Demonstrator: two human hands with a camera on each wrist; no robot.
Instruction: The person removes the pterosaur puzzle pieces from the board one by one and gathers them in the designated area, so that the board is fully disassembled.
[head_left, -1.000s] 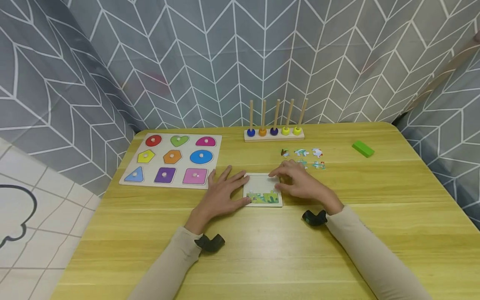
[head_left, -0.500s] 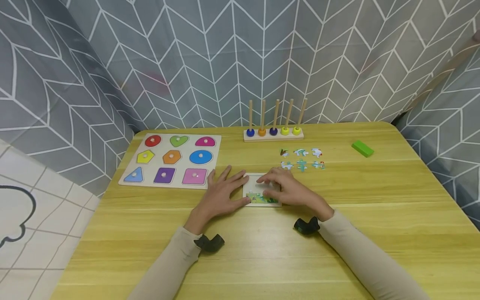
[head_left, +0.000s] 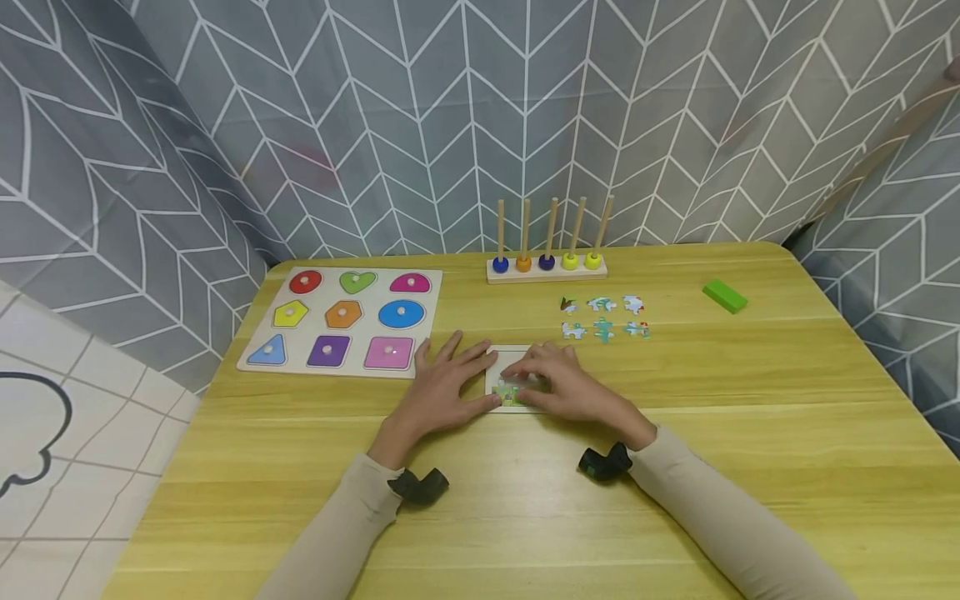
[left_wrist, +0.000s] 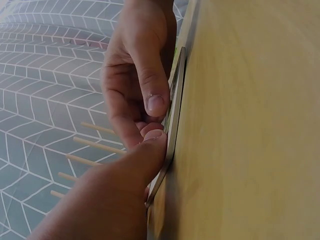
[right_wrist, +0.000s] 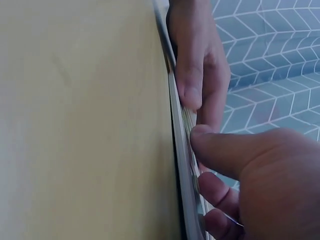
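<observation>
A small puzzle tray (head_left: 493, 358) with a pale rim lies flat on the table, its lower part filled with green puzzle pieces (head_left: 504, 393). My left hand (head_left: 444, 390) rests along the tray's left side, fingers spread, fingertips at the rim and thumb at the lower left corner. My right hand (head_left: 566, 383) is over the tray's right half with bent fingers; its thumb is close over the green pieces and a gap shows between thumb (left_wrist: 155, 102) and index finger. No piece shows in that gap. The right hand hides much of the tray.
Several loose puzzle pieces (head_left: 603, 329) lie in two rows beyond the right hand. Behind them stands a peg rack (head_left: 547, 275) with coloured rings. A shape board (head_left: 318, 337) with knobbed shapes lies at left, near the left fingertips. A green block (head_left: 724, 296) sits at right.
My right hand has moved left across the tray, from its right edge toward the middle, uncovering the loose pieces behind it. The left hand has stayed in place.
</observation>
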